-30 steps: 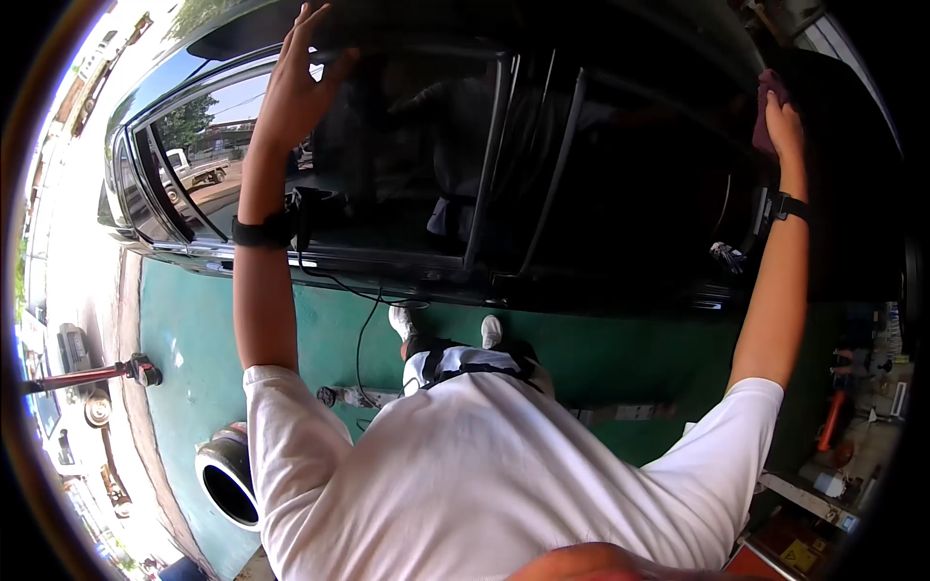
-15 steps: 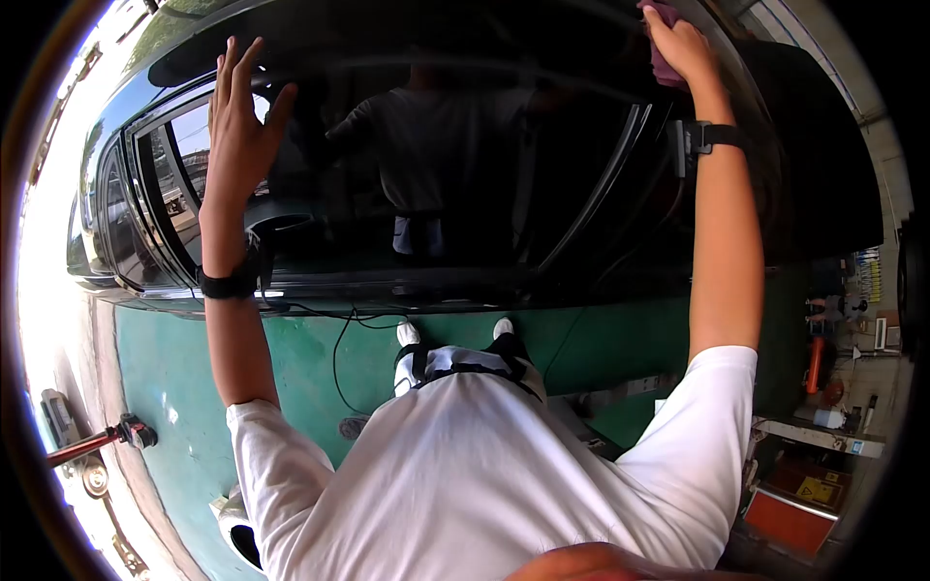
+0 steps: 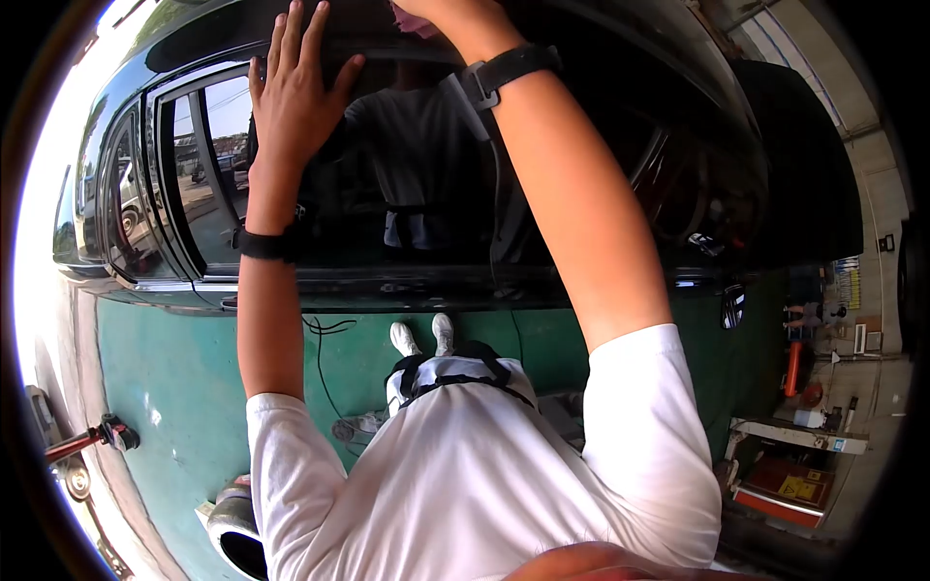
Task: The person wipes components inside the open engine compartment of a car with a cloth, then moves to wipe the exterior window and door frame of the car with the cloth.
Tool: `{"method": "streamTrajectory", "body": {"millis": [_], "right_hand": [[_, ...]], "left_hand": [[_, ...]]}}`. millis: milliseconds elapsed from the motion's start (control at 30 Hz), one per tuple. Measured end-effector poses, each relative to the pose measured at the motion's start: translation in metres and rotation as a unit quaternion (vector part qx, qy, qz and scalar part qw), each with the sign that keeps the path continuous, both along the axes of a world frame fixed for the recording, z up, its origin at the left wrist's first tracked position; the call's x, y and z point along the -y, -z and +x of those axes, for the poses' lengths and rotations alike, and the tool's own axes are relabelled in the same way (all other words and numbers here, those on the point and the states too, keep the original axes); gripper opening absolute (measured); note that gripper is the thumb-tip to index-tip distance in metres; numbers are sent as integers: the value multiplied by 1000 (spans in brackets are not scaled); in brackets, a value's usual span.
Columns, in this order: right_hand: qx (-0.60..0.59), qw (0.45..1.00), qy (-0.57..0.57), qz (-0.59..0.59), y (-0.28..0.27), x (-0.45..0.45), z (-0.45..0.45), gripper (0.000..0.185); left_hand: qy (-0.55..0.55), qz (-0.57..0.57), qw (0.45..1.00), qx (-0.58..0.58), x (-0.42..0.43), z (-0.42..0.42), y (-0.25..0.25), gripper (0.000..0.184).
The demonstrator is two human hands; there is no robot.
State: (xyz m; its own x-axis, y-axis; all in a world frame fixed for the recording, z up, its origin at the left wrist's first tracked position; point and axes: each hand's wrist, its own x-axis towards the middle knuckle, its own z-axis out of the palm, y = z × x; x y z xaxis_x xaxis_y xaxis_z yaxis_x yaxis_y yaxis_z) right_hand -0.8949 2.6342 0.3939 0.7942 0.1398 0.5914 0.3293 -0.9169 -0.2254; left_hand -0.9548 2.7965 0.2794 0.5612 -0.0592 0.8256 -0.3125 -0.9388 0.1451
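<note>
A glossy black car (image 3: 407,276) stands in front of me, its side reflecting my body. My left hand (image 3: 295,111) is raised at the car's window edge, fingers spread and holding nothing. Whether its palm touches the car I cannot tell. At the top edge of the view, my right hand (image 3: 453,12) is closed on a purple cloth (image 3: 417,21) against the car's dark upper surface. Part of that hand and of the cloth is cut off by the frame. Both wrists wear black straps.
Green floor (image 3: 194,368) lies under my feet. A dark cable (image 3: 322,363) runs on it near my shoes. A cylindrical object with a dark opening (image 3: 235,528) is at lower left, near a red bar (image 3: 73,443). At right are a red cabinet (image 3: 785,484) and an orange-red cylinder (image 3: 793,368).
My right hand has swept left with the cloth, toward my left hand. The left hand has shifted slightly right and up in view. My feet and body have moved relative to the car.
</note>
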Motion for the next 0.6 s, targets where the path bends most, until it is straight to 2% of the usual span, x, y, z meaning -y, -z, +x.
{"method": "streamTrajectory", "body": {"millis": [33, 133, 233, 300, 333, 400, 500, 533, 600], "right_hand": [[2, 999, -32, 21, -2, 3, -3, 38], [122, 988, -84, 38, 7, 34, 2, 32], [179, 982, -67, 6, -6, 94, -11, 31], [254, 965, -20, -67, -7, 159, 3, 34], [147, 987, -24, -59, -13, 210, 25, 56], [70, 992, 83, -67, -11, 288, 34, 68], [-58, 970, 214, -96, 3, 378, 38, 63], [-108, 958, 247, -94, 10, 389, 41, 62], [-126, 948, 275, -97, 11, 361, 34, 62]], "left_hand": [[-4, -1, 1000, 1, -1, 0, 0, 68], [-14, 14, 1000, 12, -7, 5, 4, 68], [8, 8, 1000, 17, -8, 3, 7, 67], [6, 4, 1000, 11, -8, 4, 7, 67], [10, -2, 1000, 7, -7, 4, 8, 67], [0, -2, 1000, 6, -5, 6, 8, 67], [11, -17, 1000, 3, -2, 4, 10, 66], [-2, -24, 1000, -2, -1, -3, 6, 66], [17, -34, 995, -87, 5, -15, -8, 77]]}}
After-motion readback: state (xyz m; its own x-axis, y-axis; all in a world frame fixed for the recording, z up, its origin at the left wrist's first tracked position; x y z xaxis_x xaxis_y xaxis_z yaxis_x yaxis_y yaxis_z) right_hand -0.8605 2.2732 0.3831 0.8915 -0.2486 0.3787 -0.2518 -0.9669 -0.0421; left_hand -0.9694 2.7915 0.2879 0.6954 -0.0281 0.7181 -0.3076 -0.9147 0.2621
